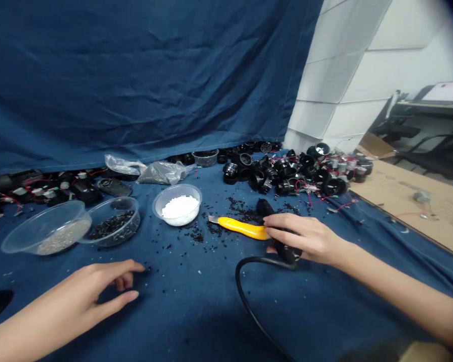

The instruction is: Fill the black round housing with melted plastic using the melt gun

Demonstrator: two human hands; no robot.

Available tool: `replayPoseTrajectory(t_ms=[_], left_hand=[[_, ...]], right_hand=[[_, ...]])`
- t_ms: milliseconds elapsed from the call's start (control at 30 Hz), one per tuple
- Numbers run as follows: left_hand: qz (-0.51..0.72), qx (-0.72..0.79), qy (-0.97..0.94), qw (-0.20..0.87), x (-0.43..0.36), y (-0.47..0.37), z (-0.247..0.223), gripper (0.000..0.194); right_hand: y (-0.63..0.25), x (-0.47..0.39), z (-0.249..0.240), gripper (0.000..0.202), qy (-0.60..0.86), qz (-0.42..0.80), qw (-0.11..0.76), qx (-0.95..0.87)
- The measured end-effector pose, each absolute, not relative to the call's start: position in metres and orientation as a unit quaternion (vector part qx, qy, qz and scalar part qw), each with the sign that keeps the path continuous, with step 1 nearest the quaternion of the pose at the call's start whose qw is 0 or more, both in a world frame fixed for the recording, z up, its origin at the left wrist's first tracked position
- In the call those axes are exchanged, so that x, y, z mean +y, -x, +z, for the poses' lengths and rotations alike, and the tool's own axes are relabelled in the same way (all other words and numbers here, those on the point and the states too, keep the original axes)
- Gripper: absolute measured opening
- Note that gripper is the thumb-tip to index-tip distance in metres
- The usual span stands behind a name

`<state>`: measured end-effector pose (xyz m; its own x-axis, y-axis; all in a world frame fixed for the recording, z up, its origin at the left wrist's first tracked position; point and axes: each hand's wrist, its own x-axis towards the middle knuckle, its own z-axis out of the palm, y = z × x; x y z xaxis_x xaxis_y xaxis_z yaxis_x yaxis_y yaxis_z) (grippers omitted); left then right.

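Nearest us, our left hand (98, 291) hovers loosely open over the blue cloth (196, 311), holding nothing. Our right hand (305, 239) grips a black corded tool (283, 246), its fingertips touching the yellow knife (241, 227) just beside it. Black crumbs (211, 229) litter the cloth between them and three clear bowls (177, 203); black parts (294, 173) pile up behind.

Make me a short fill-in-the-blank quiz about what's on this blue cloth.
1. The right hand rests on a black corded tool beside a ____ knife.
2. The small bowl holds ____ granules.
3. The left hand is open and holds ____.

Missing words: yellow; white; nothing
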<state>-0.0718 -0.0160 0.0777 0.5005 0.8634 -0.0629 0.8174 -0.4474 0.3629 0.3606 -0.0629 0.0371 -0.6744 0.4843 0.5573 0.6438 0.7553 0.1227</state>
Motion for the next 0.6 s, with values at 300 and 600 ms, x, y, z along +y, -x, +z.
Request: replayPoseTrajectory(t_ms=[300, 600], left_hand=[[-0.064, 0.337, -0.901, 0.266, -0.048, -0.022, 0.077, 0.053], [-0.083, 0.013, -0.989, 0.122, -0.084, -0.167, 0.081, 0.058]], right_hand=[[-0.388, -0.087, 0.007, 0.038, 0.444, -0.125, 0.215, -0.861], [-0.399, -0.098, 0.007, 0.048, 0.560, -0.051, 0.149, -0.813]])
